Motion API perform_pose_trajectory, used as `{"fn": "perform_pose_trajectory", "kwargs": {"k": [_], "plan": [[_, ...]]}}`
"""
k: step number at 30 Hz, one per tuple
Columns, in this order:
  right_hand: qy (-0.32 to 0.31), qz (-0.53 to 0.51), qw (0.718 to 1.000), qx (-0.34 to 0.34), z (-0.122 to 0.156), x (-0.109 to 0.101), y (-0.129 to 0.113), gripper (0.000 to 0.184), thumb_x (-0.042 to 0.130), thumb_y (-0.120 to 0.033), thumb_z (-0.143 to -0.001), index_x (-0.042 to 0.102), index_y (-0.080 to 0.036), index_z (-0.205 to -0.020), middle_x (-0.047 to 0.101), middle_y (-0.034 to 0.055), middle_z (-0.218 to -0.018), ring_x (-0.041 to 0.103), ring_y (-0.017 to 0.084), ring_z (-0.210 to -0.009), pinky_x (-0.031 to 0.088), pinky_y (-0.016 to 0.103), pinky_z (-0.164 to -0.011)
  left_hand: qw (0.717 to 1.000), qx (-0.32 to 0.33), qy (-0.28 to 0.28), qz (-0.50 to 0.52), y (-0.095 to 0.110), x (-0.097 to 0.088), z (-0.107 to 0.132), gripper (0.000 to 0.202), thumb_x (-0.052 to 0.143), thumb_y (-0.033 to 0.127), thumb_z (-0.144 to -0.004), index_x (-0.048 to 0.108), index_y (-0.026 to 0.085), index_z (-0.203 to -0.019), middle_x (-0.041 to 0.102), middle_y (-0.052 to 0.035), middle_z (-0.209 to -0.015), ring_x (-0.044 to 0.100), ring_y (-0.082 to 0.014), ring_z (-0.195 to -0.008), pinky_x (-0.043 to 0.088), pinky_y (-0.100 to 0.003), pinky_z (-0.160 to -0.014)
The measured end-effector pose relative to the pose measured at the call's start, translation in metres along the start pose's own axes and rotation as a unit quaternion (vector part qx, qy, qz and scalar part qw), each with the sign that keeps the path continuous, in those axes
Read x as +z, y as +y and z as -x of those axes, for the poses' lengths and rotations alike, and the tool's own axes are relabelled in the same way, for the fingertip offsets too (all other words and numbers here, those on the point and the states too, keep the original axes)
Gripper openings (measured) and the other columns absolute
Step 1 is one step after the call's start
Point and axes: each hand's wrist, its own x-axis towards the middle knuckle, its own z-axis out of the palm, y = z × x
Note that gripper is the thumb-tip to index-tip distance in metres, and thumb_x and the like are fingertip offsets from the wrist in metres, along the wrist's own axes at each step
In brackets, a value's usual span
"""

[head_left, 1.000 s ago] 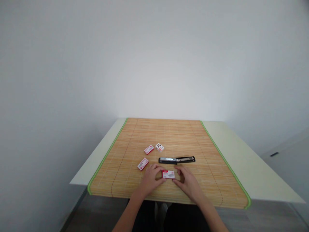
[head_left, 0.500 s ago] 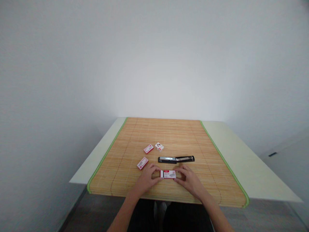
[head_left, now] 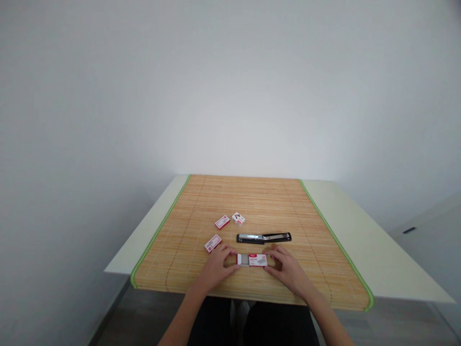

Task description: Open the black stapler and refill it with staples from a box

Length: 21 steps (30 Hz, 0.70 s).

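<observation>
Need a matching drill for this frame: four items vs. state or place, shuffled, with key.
1. stapler
2. near box
3. left box
4. mat

a. green-edged, under everything
b. partly slid open, gripped by left hand and right hand
c. black, opened out flat
d. shut, lying beside the left hand

Pairs: 1-c, 2-b, 3-d, 4-a.
</observation>
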Motion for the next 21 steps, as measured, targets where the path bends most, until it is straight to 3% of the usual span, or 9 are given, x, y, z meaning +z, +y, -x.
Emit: {"fn": "perform_pose_trajectory", "kwargs": {"k": [6,9,12,15,21], "plan": [[0.035,-0.018,0.999,-0.001,-0.005,-0.006,-0.016,0.036,0.070,-0.040,-0.088,0.070,-0.026,-0.121,0.067,0.0065,-0.102,0.064,0.025,-0.091,0.053,0.036,-0.083,0.998,-0.035,0.010,0.043,-0.002,0.005,-0.002,0.058,0.078,0.044,-0.081,0.061,0.029,-0.134,0.064,-0.0051,-0.113,0.061,-0.0241,-0.103,0.051,-0.038,-0.093],[0.052,-0.010,0.999,-0.004,-0.022,-0.007,-0.034,0.034,0.059,-0.042,-0.096,0.071,-0.025,-0.123,0.067,0.0057,-0.093,0.064,0.022,-0.081,0.051,0.033,-0.075,0.999,-0.018,0.027,0.017,0.002,0.008,-0.006,0.059,0.072,0.047,-0.087,0.057,0.031,-0.142,0.061,-0.0068,-0.124,0.058,-0.0260,-0.115,0.048,-0.042,-0.102],[0.049,0.032,0.998,0.005,-0.048,-0.003,-0.047,0.031,0.056,-0.038,-0.098,0.075,-0.026,-0.118,0.068,0.0048,-0.089,0.065,0.020,-0.078,0.049,0.030,-0.072,0.998,0.015,0.037,-0.049,0.008,0.011,-0.009,0.061,0.065,0.051,-0.093,0.050,0.032,-0.149,0.055,-0.0086,-0.135,0.050,-0.0288,-0.128,0.040,-0.048,-0.113],[0.038,0.057,0.997,0.021,-0.071,0.004,-0.051,0.027,0.055,-0.027,-0.095,0.079,-0.026,-0.109,0.073,0.0057,-0.095,0.068,0.021,-0.085,0.048,0.029,-0.079,0.994,0.016,0.040,-0.099,0.013,0.013,-0.010,0.058,0.054,0.053,-0.099,0.044,0.033,-0.153,0.053,-0.0090,-0.136,0.049,-0.0289,-0.130,0.038,-0.049,-0.114],[0.026,0.039,0.999,0.027,-0.085,0.016,-0.048,0.028,0.055,-0.018,-0.090,0.081,-0.025,-0.098,0.078,0.0059,-0.097,0.070,0.023,-0.091,0.047,0.029,-0.083,0.990,0.013,0.036,-0.132,0.014,0.014,-0.010,0.059,0.052,0.055,-0.100,0.041,0.035,-0.155,0.052,-0.0092,-0.134,0.048,-0.0299,-0.128,0.038,-0.048,-0.112]]}}
